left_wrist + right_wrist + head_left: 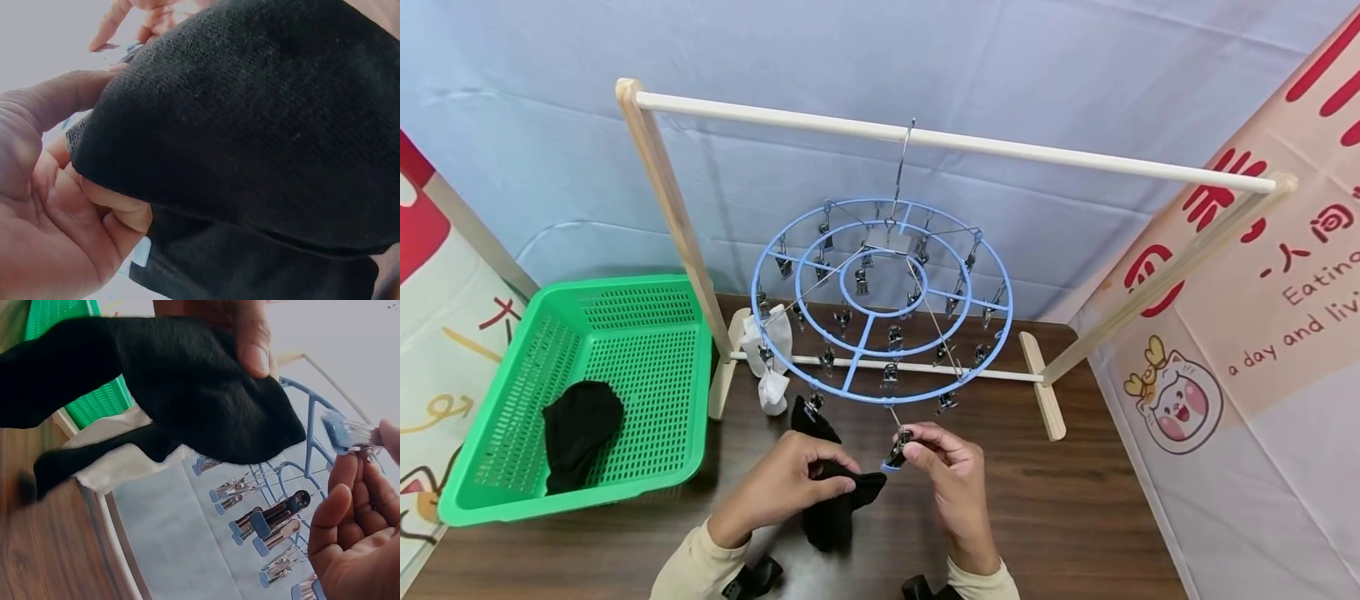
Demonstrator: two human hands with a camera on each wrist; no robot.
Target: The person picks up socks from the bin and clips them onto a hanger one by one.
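My left hand (793, 483) pinches a black sock (829, 521) near one end, thumb on top. In the left wrist view the knit cloth (250, 119) fills most of the picture. With thumb and fingers my right hand (951, 479) pinches a metal clip (897, 450) that hangs from the front rim of a round blue drying hanger (867, 354). The right wrist view shows the blue-tipped clip (340, 432) just apart from the sock's end (275, 425). Another black sock (811, 421) hangs from a clip to the left.
White socks (767, 333) hang at the hanger's left side. The hanger hooks over a wooden rack's top bar (1037, 152). A green basket (703, 417) at the left holds a black cloth item (580, 425). Several clips dangle around the hanger's rings above the brown table (1075, 533).
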